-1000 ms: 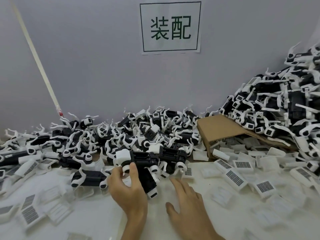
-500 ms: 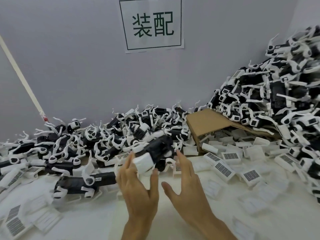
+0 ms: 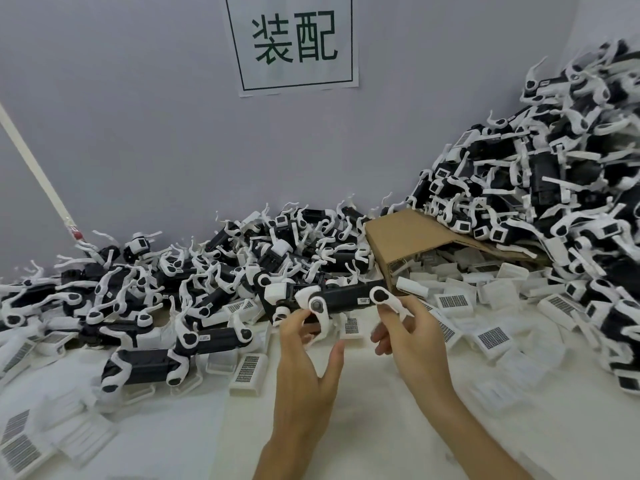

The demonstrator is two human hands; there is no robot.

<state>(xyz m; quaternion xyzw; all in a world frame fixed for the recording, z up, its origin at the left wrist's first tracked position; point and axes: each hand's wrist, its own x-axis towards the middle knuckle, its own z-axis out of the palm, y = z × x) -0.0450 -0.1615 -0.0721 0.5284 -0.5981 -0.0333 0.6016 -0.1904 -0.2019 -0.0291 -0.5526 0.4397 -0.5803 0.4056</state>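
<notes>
A plain, pale grey-lilac painted wall (image 3: 156, 126) fills the upper half of the view from 9 to 2 o'clock. At 12 o'clock a white paper sign (image 3: 294, 43) is stuck flat on it, with two dark green characters inside a thin black frame. A narrow cream strip (image 3: 33, 161) slants down the wall at 10 o'clock and ends at a small red mark (image 3: 74, 233). At 1 o'clock a lighter side wall (image 3: 604, 19) meets it in a corner. The white table (image 3: 214, 441) spreads across the lower half, bright under soft, even light.
</notes>
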